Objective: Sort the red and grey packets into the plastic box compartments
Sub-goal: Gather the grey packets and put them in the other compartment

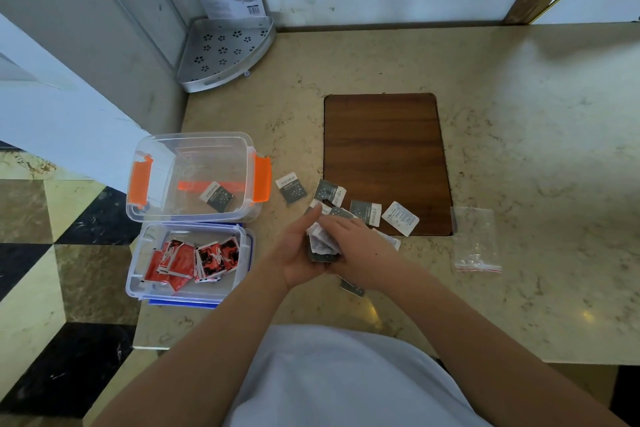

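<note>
Head view: both hands meet at centre over the surface (pixel 519 149), holding a small stack of grey packets (pixel 322 243) between them. Left hand (pixel 298 253) cups the stack from below and the side, fingers curled; right hand (pixel 360 253) presses on from the right, fingers wrapped over the stack's edge. The stack's long axis runs roughly away from the body.

Target for greys looks like the orange-latched box (pixel 194 177), up and to the left of the hands, with 1 grey packet (pixel 217 196) already inside. Left hand is nearer to it. The nearer clear box (pixel 188 262) holds the red packets (pixel 194 260), directly left of the hands.

Loose grey packets (pixel 332 192) lie just beyond the hands, some overlapping the wooden board (pixel 384 149); 1 more (pixel 291 189) sits between the hands and the orange latch. 1 peeks out under the right wrist. Path left looks open; the surface's left edge runs close under both boxes. An empty zip bag (pixel 476 239) lies well to the right.
</note>
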